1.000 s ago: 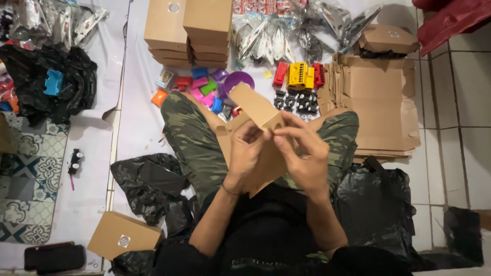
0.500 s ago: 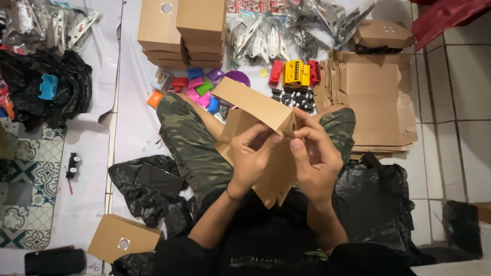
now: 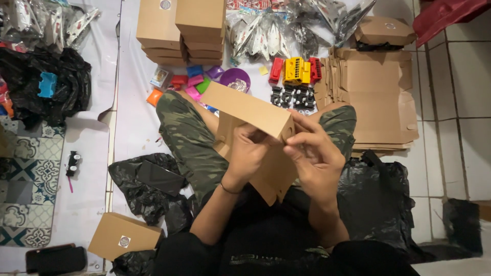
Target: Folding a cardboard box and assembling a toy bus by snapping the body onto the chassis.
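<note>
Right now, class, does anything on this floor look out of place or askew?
One closed brown box lies alone and tilted near the left elbow, apart from the neat stack of boxes. Both hands, left hand and right hand, grip an unfinished cardboard box.

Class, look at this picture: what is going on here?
A person sits cross-legged on the floor, both hands on a half-folded brown cardboard box over the lap. The left hand grips its middle; the right hand pinches an end flap. Finished boxes, flat cardboard sheets and toy vehicles lie ahead.
</note>
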